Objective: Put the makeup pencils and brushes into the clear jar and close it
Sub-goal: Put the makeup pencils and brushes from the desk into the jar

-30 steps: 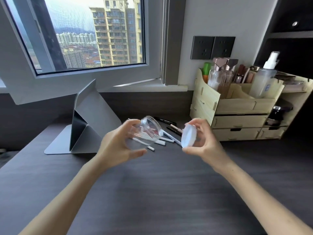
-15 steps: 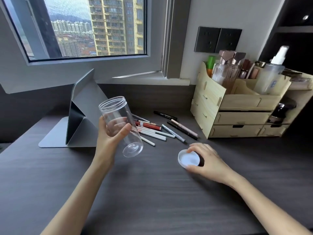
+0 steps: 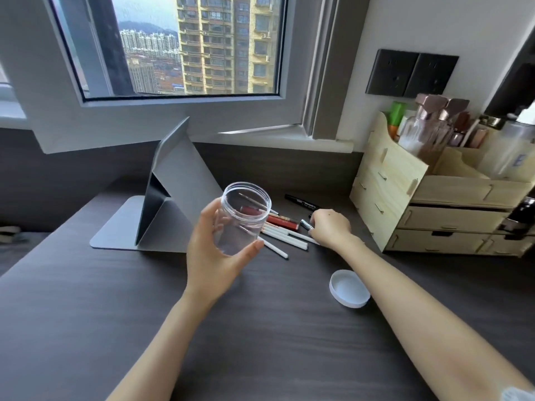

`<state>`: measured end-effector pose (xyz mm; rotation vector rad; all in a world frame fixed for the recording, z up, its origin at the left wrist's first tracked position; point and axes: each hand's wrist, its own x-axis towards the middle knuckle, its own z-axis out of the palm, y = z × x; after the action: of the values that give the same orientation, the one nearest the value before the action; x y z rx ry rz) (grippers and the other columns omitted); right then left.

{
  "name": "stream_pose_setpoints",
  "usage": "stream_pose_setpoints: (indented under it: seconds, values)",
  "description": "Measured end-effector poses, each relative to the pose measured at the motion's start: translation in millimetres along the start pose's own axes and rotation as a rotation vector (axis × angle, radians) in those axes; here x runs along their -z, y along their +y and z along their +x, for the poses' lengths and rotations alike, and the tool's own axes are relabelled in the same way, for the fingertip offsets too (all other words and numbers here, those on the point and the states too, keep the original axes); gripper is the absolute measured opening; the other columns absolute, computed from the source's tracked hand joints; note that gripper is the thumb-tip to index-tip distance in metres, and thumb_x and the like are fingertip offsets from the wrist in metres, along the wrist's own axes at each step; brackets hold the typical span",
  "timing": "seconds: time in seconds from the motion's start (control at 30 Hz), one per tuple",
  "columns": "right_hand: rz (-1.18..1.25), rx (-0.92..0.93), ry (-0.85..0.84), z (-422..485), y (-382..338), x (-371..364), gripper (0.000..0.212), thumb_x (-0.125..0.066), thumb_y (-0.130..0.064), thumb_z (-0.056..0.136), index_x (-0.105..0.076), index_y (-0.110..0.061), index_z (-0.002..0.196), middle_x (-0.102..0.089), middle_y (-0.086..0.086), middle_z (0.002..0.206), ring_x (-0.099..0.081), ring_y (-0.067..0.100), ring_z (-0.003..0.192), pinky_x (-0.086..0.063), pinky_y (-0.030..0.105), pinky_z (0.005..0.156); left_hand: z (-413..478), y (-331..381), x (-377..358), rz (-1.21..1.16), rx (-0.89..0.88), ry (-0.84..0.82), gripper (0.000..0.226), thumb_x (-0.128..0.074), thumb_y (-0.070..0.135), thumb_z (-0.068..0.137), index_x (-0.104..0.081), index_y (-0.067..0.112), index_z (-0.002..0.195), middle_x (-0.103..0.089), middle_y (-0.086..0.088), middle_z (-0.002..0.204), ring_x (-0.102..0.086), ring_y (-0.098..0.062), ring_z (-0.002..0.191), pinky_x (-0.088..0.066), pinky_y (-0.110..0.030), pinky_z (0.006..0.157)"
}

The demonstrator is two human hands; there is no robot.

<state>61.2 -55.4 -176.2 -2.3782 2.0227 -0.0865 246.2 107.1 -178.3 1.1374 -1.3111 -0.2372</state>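
My left hand [image 3: 214,256] holds the clear jar [image 3: 241,218] upright above the dark desk, mouth open and nothing inside. Behind it lies a heap of makeup pencils and brushes [image 3: 285,235]: white sticks, a red tube, a black pen [image 3: 299,201]. My right hand [image 3: 330,228] rests on the right end of the heap, its fingers curled over a silver-tipped pencil [image 3: 305,224]. The jar's white lid [image 3: 349,288] lies upside down on the desk, under my right forearm and apart from the hand.
A grey folding stand [image 3: 173,198] stands at the left of the heap. A wooden drawer organiser [image 3: 428,198] with bottles on top fills the right side. The window and sill run along the back.
My right hand let go of the lid on the desk and reached forward to the pencils. My left hand turned the jar upright and carried it to the right.
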Motion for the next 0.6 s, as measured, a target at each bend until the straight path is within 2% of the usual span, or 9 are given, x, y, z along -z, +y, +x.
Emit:
stream_pose_setpoints:
  seconds: [0.07,0.13,0.23,0.3,0.33,0.4,0.47,0.6]
  values:
    - [0.069,-0.004,0.051,-1.5,3.9,4.1,0.024,-0.049,-0.019,0.092,-0.063,-0.011,0.110,-0.068,0.012,0.111,-0.062,0.034,0.102,-0.043,0.030,0.072,0.3,-1.8,-1.0,0.032,-0.004,-0.016,0.074,-0.083,0.038,0.061,-0.042,0.039,0.123,-0.056,0.032,0.113,-0.055,0.009,0.105,-0.040,-0.007,0.093]
    - [0.238,0.008,0.250,-8.5,13.7,19.7,0.028,-0.046,-0.025,0.094,-0.060,-0.012,0.114,-0.070,0.015,0.102,-0.064,0.036,0.095,-0.043,0.033,0.069,0.2,-4.0,0.0,0.056,0.018,-0.022,0.076,-0.084,0.036,0.061,-0.040,0.040,0.123,-0.056,0.025,0.114,-0.053,0.011,0.105,-0.040,-0.007,0.094]
    - [0.642,0.097,0.553,-35.3,25.4,56.2,0.038,-0.053,-0.014,0.088,-0.052,-0.022,0.126,-0.064,0.005,0.083,-0.061,0.025,0.078,-0.044,0.031,0.069,0.3,-2.1,1.1,0.051,0.104,-0.059,0.076,-0.088,0.028,0.062,-0.039,0.048,0.118,-0.058,0.036,0.106,-0.052,0.018,0.104,-0.042,-0.012,0.096]
    - [1.073,0.222,0.597,-61.2,21.4,80.5,0.039,-0.056,-0.010,0.088,-0.053,-0.030,0.122,-0.060,-0.003,0.077,-0.060,0.014,0.071,-0.052,0.031,0.066,-0.3,0.1,0.0,-0.060,0.231,-0.090,0.074,-0.089,0.029,0.060,-0.043,0.046,0.116,-0.061,0.041,0.101,-0.057,0.014,0.103,-0.047,-0.027,0.098]
    - [1.264,0.295,0.576,-73.6,16.8,90.6,0.038,-0.057,-0.007,0.089,-0.054,-0.032,0.117,-0.061,-0.007,0.074,-0.061,0.011,0.069,-0.055,0.028,0.063,-0.2,0.0,-1.1,-0.116,0.287,-0.096,0.073,-0.089,0.032,0.057,-0.047,0.040,0.115,-0.063,0.036,0.101,-0.060,0.007,0.103,-0.050,-0.034,0.099]
    - [1.470,0.425,0.539,-93.9,5.3,106.0,0.038,-0.057,-0.003,0.089,-0.054,-0.035,0.110,-0.066,-0.008,0.073,-0.065,0.009,0.070,-0.058,0.025,0.063,-1.0,-0.1,-4.4,-0.187,0.355,-0.124,0.072,-0.086,0.033,0.053,-0.051,0.028,0.115,-0.067,0.019,0.105,-0.063,-0.005,0.104,-0.050,-0.043,0.100]
    - [1.500,0.518,0.538,-106.9,-8.8,115.0,0.039,-0.058,0.000,0.088,-0.052,-0.032,0.110,-0.066,-0.007,0.077,-0.066,0.008,0.071,-0.059,0.028,0.067,-4.0,2.3,-7.5,-0.202,0.373,-0.167,0.074,-0.087,0.033,0.053,-0.051,0.027,0.117,-0.066,0.009,0.113,-0.063,-0.007,0.109,-0.049,-0.046,0.101]
    - [1.295,0.587,0.530,-113.7,-39.3,107.0,0.036,-0.061,-0.007,0.087,-0.050,-0.026,0.115,-0.069,0.006,0.086,-0.068,0.015,0.079,-0.058,0.032,0.078,-7.7,2.3,-8.7,-0.206,0.375,-0.219,0.068,-0.085,0.039,0.050,-0.053,0.046,0.110,-0.067,0.006,0.117,-0.063,-0.009,0.113,-0.046,-0.048,0.104]
